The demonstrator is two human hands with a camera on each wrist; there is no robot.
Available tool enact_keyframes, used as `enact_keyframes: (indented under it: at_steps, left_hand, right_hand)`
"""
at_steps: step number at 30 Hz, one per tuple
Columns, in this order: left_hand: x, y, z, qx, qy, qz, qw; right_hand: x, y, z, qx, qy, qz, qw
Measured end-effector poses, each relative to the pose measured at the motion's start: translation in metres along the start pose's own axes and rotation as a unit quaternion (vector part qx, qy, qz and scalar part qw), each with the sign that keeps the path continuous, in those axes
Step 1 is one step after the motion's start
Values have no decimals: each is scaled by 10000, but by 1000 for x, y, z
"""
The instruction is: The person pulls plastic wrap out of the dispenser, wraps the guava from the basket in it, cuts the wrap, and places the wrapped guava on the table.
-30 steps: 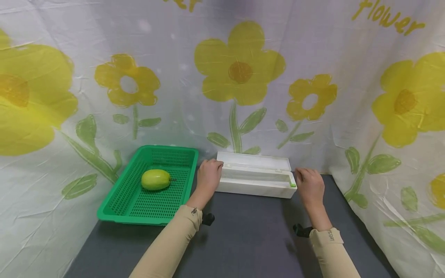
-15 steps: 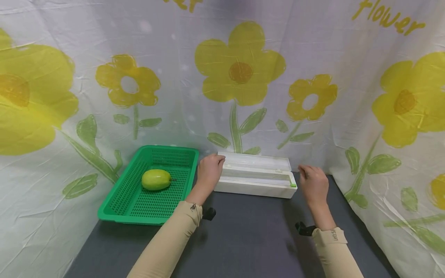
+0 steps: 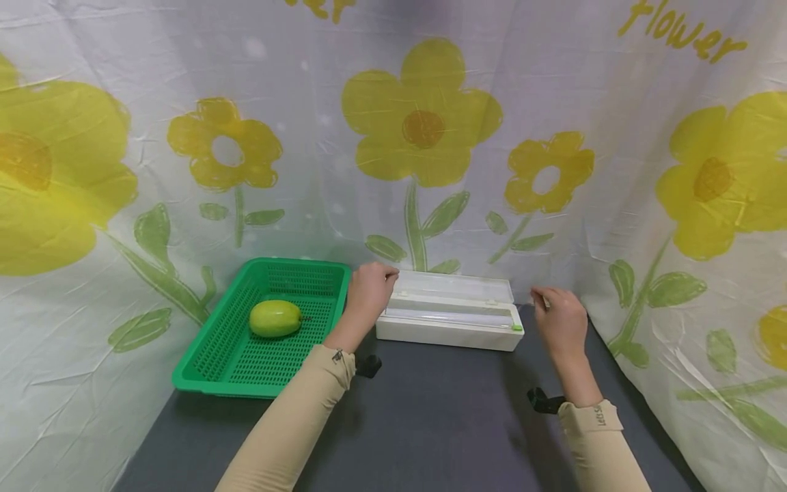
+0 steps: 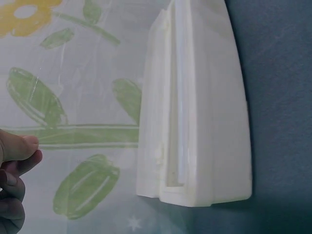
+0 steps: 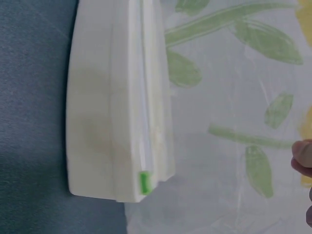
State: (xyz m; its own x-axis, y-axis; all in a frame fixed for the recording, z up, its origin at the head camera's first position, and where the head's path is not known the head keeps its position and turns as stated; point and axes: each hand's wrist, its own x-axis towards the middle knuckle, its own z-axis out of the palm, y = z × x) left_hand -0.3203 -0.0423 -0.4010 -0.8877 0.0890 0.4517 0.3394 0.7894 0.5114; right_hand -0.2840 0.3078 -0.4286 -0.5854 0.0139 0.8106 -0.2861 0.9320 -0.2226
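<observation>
A white cling film dispenser box (image 3: 449,336) lies on the dark table with its lid (image 3: 451,285) raised at the back. A pale roll (image 3: 451,317) shows in its long opening, and a small green piece (image 5: 145,183) sits at the right end. My left hand (image 3: 370,292) is above the box's left end, thumb and forefinger pinched together. My right hand (image 3: 561,321) is similarly pinched, just beyond the right end. Clear cling film seems to stretch between the hands over the box; it is nearly invisible, only a faint sheen showing.
A green plastic basket (image 3: 205,391) stands to the left, close to my left forearm, with a yellow-green melon-like fruit (image 3: 274,318) in it. A flower-printed curtain (image 3: 320,225) hangs right behind the box and along the sides.
Both hands have risen slightly and moved away from me, the right one also further right of the box. The roll in the opening looks brighter. Basket and fruit stay put.
</observation>
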Motion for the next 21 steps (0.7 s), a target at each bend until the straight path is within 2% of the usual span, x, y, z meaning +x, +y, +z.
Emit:
enact_keyframes:
  at_steps: [7,21]
  left_hand:
    - [5,4,-10,-72,-73,-31,9999]
    - [13,14,-25,19,16,36,10000]
  right_hand:
    - [9,-4,-7,13,-128,81,9999]
    - [20,-9,-15,5,8,55,10000]
